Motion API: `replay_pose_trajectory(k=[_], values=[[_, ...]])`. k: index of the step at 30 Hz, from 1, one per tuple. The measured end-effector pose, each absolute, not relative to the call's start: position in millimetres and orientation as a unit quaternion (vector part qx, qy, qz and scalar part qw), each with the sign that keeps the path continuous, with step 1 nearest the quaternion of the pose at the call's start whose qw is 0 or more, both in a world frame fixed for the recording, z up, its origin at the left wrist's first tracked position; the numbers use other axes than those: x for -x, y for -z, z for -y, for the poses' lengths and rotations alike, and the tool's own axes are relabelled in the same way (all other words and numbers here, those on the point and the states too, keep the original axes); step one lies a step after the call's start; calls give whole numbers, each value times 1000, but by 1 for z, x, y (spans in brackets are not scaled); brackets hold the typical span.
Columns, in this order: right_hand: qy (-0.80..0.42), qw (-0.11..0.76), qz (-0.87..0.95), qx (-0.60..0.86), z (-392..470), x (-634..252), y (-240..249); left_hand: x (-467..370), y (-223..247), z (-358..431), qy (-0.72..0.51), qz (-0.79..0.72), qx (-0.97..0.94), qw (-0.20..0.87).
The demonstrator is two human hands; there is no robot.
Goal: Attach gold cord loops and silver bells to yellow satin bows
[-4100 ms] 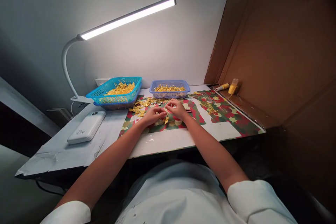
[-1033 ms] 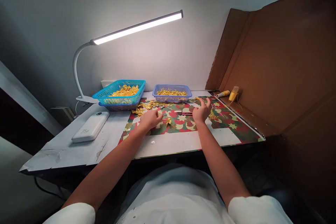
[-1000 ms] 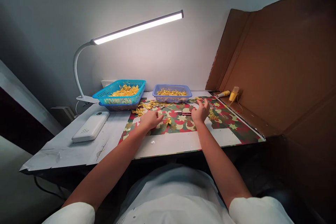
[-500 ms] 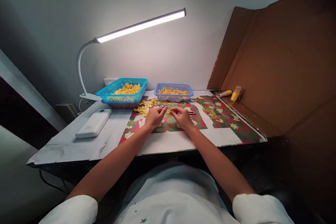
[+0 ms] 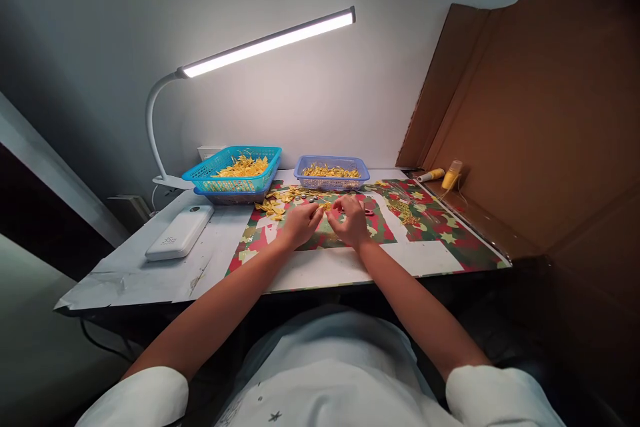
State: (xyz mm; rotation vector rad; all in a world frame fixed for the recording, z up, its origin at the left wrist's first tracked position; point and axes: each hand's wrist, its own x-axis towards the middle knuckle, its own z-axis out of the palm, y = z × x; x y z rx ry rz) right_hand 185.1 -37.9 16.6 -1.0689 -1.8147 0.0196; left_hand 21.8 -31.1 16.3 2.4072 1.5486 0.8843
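My left hand [image 5: 301, 225] pinches a small yellow ribbon piece [image 5: 325, 207] over the middle of the patterned sheet. From the other side my right hand [image 5: 351, 220] has its thumb and fingertips closed about the same piece, its knuckles arched. The exact fold of the piece is too small to make out. Just beyond the left hand lies a loose heap of yellow ribbon pieces [image 5: 275, 205], with a few shiny round bits [image 5: 313, 199] beside it. A pink-handled tool [image 5: 369, 212] lies partly hidden behind the right hand.
A blue basket [image 5: 233, 185] of yellow pieces stands stacked at back left, a purple basket [image 5: 331, 182] at back centre. The power bank [image 5: 181, 233] lies left. Gold strands [image 5: 403, 212] lie right, near a cardboard wall [image 5: 530, 120]. A lamp [image 5: 270, 42] hangs above.
My right hand has arched up, its fingers now curled higher around the yellow piece. My left hand has shifted slightly right and down, and the two hands remain close together.
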Motion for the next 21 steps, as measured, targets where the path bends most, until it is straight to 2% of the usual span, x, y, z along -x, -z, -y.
replay_pose_trajectory(k=[11,21], values=[[56,372,800,466,35,-185,-16,-19,-19,30,-237,-466,-852,-20],[79,329,807,483,37,-183,-17,-18,-26,31,-202,-424,-877,-97]])
